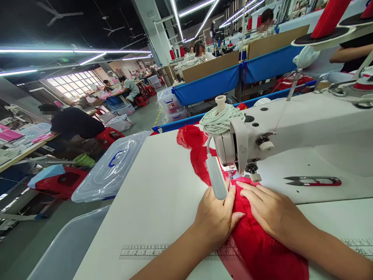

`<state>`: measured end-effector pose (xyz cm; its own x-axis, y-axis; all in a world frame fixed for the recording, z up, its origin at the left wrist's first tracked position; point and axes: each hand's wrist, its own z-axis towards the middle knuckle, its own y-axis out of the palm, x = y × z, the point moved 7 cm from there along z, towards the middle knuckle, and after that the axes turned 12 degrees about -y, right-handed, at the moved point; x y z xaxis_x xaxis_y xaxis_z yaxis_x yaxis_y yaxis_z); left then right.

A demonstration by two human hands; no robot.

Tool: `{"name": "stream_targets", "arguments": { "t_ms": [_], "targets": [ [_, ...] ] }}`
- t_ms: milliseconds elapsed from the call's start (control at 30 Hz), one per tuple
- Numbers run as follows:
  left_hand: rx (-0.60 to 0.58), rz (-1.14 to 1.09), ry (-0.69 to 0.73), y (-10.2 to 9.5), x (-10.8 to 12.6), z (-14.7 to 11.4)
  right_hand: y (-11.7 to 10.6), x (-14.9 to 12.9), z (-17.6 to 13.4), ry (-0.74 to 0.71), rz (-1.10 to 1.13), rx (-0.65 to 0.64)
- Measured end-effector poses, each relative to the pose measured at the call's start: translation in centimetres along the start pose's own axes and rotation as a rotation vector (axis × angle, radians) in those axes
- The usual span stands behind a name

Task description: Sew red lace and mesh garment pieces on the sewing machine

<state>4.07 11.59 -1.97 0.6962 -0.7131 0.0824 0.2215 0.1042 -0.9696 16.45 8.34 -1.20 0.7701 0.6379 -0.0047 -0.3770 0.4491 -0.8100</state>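
Red fabric, partly sheer, runs under the needle area of a white sewing machine and trails toward me. My left hand holds its left edge just before the presser foot, thumb and forefinger on the cloth; a small grey lamp hides some of those fingers. On the right, my right hand lies flat on the same fabric with its fingers stretched toward the foot. More red cloth lies bunched behind the needle. Black-and-red thread snips rest on the machine bed.
A ruler scale marks the white table. Left of it stands a lidded clear plastic box. Pale cord is coiled on the machine head. Beyond a blue cloth trough, other people sit at machines. Red stools stand to the left.
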Motion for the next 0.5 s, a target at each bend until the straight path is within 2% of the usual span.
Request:
{"name": "stream_targets", "arguments": {
  "t_ms": [233,500],
  "targets": [
    [-0.036,-0.074,-0.055,-0.22,-0.22,0.51,0.50,0.54,-0.24,0.035,0.004,-0.053],
    [-0.026,-0.063,-0.074,-0.43,-0.24,0.96,0.06,0.43,0.61,-0.016,-0.020,-0.074]
  ]
}}
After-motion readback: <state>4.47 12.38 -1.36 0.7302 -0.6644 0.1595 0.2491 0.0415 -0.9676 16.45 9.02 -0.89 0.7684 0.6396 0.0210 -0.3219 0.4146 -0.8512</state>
